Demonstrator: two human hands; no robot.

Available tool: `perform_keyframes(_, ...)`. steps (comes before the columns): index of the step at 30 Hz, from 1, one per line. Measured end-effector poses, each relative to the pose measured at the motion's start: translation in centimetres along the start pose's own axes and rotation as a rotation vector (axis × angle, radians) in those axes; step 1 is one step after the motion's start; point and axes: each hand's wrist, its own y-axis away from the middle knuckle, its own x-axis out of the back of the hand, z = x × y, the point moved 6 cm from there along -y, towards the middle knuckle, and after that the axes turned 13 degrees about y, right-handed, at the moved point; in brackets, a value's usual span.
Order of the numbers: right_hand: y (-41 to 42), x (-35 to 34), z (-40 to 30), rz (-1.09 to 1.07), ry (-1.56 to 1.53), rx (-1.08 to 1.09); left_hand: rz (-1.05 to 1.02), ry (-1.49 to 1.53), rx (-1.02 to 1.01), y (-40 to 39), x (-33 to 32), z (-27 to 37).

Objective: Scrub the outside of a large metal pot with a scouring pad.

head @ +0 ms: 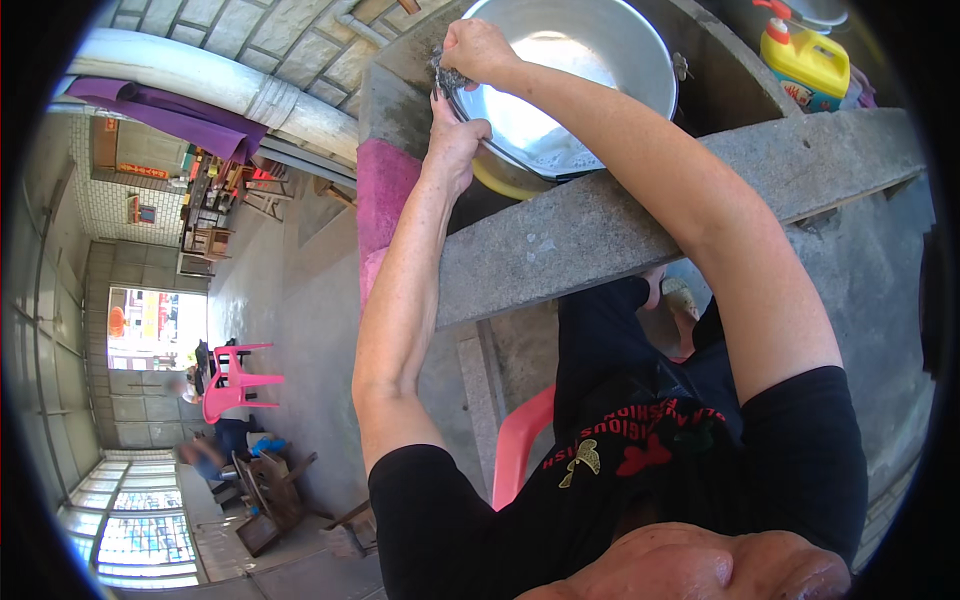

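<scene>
A large metal pot with a thin wire handle stands tilted in a concrete sink, with suds and a bright glare inside. My right hand is closed around a grey metal scouring pad, pressed at the pot's left rim. Just below it, my left hand grips that rim, its thumb over the edge and its fingers reaching up beside the pad. Part of a yellow basin shows under the pot.
The sink's thick concrete front edge lies between me and the pot. A yellow bottle with a red pump stands at the upper right. A pink plastic chair is beside me; people sit farther off at left.
</scene>
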Motion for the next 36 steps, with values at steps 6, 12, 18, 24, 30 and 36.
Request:
perform_keyframes(6, 1.3, -1.7, 0.0, -0.357, 0.136, 0.059, -0.022, 0.031, 0.0, -0.1, 0.0, -0.6)
perform_keyframes(12, 3.1, -2.6, -0.8, -0.372, 0.269, 0.133, -0.067, 0.068, 0.036, 0.0, 0.1, -0.4)
perform_keyframes(18, 0.6, -0.7, 0.2, -0.056, 0.185, 0.05, -0.009, 0.022, 0.011, -0.1, -0.2, -0.3)
perform_keyframes(24, -0.2, 0.3, 0.2, 0.094, 0.121, 0.019, -0.038, 0.011, -0.031, -0.3, -0.1, -0.3)
perform_keyframes(30, 1.5, -1.8, 0.0, -0.391, 0.057, -0.023, -0.066, 0.025, 0.004, -0.4, 0.0, -0.5)
perform_keyframes(36, 3.3, -2.1, 1.5, -0.646, -0.227, -0.053, -0.109, 0.075, 0.045, -0.1, 0.0, -0.2)
